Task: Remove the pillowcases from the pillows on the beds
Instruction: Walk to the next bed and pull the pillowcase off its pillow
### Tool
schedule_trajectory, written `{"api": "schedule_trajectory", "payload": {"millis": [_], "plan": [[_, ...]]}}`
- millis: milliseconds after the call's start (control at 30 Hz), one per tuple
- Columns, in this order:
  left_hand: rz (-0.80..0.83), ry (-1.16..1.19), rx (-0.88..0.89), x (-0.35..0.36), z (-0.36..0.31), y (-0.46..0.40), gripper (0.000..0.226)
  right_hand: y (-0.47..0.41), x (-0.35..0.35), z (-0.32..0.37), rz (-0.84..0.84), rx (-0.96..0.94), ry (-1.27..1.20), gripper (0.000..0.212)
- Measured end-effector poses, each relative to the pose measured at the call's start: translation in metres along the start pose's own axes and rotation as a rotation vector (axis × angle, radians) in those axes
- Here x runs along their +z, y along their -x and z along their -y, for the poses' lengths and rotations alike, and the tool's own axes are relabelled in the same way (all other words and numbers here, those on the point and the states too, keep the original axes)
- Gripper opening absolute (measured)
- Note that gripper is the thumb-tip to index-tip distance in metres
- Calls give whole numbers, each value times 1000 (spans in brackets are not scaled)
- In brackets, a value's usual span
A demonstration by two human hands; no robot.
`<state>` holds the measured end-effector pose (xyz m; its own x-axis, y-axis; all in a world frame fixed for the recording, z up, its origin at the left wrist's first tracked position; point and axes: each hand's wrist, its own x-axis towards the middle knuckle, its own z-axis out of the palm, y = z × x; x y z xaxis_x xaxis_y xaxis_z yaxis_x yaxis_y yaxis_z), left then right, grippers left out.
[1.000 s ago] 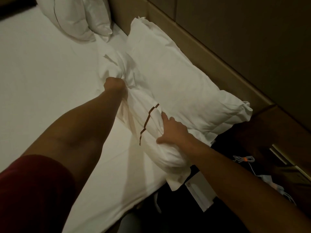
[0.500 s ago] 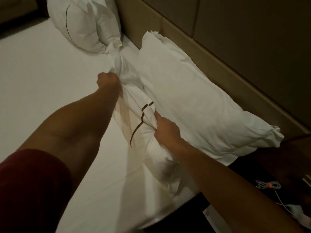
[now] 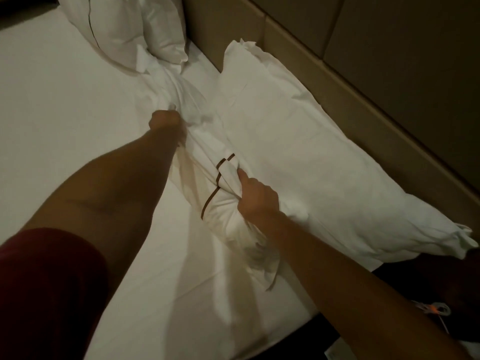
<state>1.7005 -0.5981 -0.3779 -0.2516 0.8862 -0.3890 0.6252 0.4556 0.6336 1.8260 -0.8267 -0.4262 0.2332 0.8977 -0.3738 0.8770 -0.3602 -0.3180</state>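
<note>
Ctr frame: left hand [image 3: 166, 122] grip clenched on bunched white brown-trimmed pillowcase [image 3: 200, 152]; right hand [image 3: 255, 197] grip grasping its trimmed edge, on white bed [image 3: 65, 113].

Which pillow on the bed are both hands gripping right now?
The bunched pillow with the brown stripe, between the left hand and right hand. The big pillow by the headboard and the far pillows lie untouched.

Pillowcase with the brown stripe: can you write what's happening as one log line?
left hand: grips pillowcase | right hand: grips pillow end | stage: case partly off | bed
</note>
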Motion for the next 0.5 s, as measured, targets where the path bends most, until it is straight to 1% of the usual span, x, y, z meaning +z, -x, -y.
{"api": "schedule_trajectory", "payload": {"millis": [33,67,100,133,167,233,267,300,333,367,400,433,467,500], "plan": [[29,140,-63,1,-1,3,46,0,0,-2,-14,1,-3,78],[38,100,-73,5,2,1,47,-1,0,-4,-26,-2,-8,77],[-7,-25,-34,7,4,3,47,0,-2,-6,-40,-7,-15,77],[-22,-62,-5,7,1,2,48,1,-2,-7,-52,-11,-18,77],[-4,10,-15,2,-5,10,50,5,-4,-8,-61,-15,-23,77],[-56,104,1,-5,-9,27,56,13,-8,-11,-51,-19,-43,79],[-74,102,4,-1,-11,37,59,21,-13,-16,-50,-20,-67,81],[-91,10,56,3,-13,47,62,28,-19,-19,-55,-25,-101,82],[-134,-151,135,7,-12,60,65,36,-27,-24,-79,-27,-139,83],[-210,-357,231,12,-12,74,68,45,-36,-31,-120,-20,-173,82],[-263,-515,360,19,-12,91,69,55,-46,-40,-176,-1,-199,80],[-275,-614,501,30,-12,107,69,65,-56,-52,-234,28,-213,78],[-253,-663,608,41,-12,122,67,72,-65,-63,-282,61,-213,76],[-207,-671,668,54,-13,139,65,82,-74,-78,-326,93,-190,73]]}}
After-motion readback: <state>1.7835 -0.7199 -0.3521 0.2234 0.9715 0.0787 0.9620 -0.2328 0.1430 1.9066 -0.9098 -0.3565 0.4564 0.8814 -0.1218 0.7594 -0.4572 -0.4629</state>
